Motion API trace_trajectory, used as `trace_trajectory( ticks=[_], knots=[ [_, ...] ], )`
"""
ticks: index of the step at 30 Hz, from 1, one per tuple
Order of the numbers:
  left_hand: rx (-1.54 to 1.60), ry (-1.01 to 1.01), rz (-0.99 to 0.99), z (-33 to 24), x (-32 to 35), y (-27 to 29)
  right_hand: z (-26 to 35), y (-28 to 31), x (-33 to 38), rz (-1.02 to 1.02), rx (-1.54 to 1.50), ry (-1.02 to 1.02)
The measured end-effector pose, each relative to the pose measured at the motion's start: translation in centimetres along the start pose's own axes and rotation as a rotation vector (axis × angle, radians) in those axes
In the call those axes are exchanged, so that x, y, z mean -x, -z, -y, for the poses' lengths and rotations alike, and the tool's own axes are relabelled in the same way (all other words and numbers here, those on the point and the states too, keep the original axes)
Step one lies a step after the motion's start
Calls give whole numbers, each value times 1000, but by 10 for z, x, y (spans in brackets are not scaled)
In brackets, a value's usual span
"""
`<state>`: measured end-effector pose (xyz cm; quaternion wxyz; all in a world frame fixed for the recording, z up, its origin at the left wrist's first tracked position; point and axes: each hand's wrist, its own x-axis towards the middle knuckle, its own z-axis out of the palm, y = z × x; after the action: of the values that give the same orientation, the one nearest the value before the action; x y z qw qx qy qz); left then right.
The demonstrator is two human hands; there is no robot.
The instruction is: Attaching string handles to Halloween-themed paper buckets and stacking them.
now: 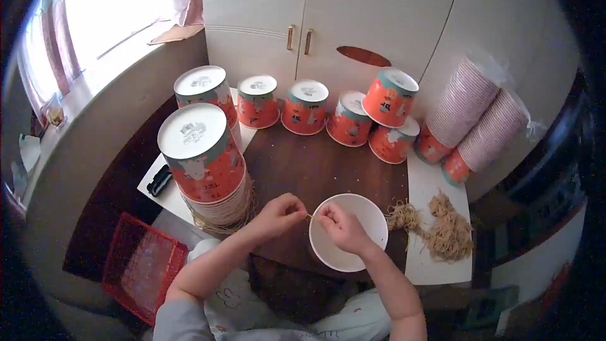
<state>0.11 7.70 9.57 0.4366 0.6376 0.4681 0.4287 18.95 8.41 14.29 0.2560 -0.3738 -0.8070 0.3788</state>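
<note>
My left hand (285, 213) is closed in a pinch at the left rim of a white paper bucket (375, 216), which stands with its mouth up. Over the mouth of that bucket, my right hand (343, 226) pinches too. A short, thin tan strand (310, 216) runs between the fingertips of both hands. To the right of the bucket lies a small tangle of tan strands (404, 215), with a larger heap of strands (449, 233) beyond it on a white board.
A tall stack of upturned orange paper buckets (208, 173) rises left of my arms. Several upturned buckets (305, 107) line the back, before cabinet doors (252, 6). Bagged bucket stacks (464, 98) lean at the right. A red basket (142, 265) sits lower left, near a black stapler-like object (160, 180).
</note>
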Motion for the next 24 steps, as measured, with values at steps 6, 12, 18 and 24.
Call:
trace_trajectory(
  ticks=[6,12,18,24],
  knots=[
    [-88,-34,11,-12,1,3,10,13,3,-98,-187,-32],
    [-223,-164,41,-14,2,4,32,34,14,-96,-404,64],
    [-301,-432,42,-39,4,-4,42,36,18,-86,-554,154],
    [-276,-419,63,-45,5,-7,43,37,21,-126,-635,185]
  ],
)
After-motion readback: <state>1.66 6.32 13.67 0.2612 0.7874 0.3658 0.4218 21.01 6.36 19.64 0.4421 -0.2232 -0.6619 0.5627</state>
